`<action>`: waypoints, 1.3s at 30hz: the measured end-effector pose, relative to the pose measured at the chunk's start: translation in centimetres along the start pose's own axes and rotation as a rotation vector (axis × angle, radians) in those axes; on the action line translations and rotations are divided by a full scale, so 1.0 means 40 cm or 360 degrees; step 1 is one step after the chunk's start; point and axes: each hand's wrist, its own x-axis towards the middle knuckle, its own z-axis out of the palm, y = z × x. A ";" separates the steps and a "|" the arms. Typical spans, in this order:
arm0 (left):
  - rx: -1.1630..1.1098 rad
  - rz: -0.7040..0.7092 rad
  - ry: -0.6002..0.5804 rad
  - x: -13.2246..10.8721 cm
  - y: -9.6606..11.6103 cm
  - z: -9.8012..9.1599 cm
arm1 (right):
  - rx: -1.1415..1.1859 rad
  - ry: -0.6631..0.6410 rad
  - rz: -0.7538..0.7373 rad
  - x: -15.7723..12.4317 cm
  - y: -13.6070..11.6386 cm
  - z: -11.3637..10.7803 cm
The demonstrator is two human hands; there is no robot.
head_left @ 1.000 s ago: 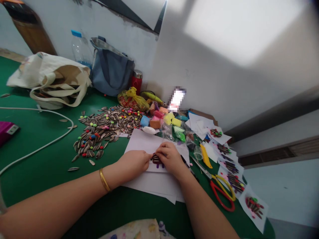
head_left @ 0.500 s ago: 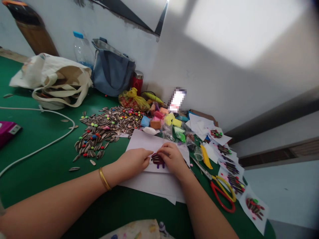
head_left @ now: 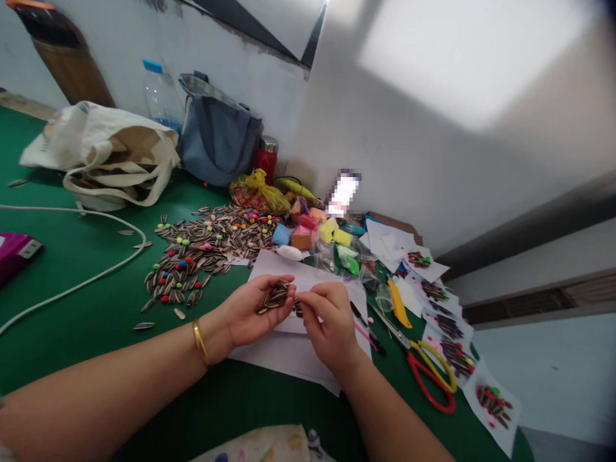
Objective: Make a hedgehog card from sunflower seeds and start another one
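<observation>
My left hand (head_left: 255, 314) is turned palm up, its fingers curled around a small heap of striped sunflower seeds (head_left: 276, 295). Right beside its fingertips, my right hand (head_left: 332, 324) has thumb and forefinger pinched together; whatever sits between them is too small to make out. Under both hands lie sheets of white paper (head_left: 267, 353). A dark brown clay shape with seeds (head_left: 298, 309) on the top sheet is mostly covered by my fingers. To the left spreads a large pile of sunflower seeds (head_left: 231, 234) mixed with bright coloured ones.
Scissors (head_left: 418, 353) with red and yellow handles, a yellow cutter (head_left: 398, 303) and a black pen (head_left: 360, 317) lie at the right. Seed pictures (head_left: 493, 404) line the right edge. Clay packs (head_left: 301, 240), a phone (head_left: 342, 192), bags (head_left: 216, 138) and a white cable (head_left: 101, 273) surround the work.
My left hand has rolled from palm down to palm up, and seeds now show in it. My right hand has come off the clay shape to the left hand's fingertips.
</observation>
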 end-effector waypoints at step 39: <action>0.0097 0.0051 -0.0096 -0.015 -0.026 0.000 | -0.0132 -0.0047 0.0013 0.008 -0.001 0.000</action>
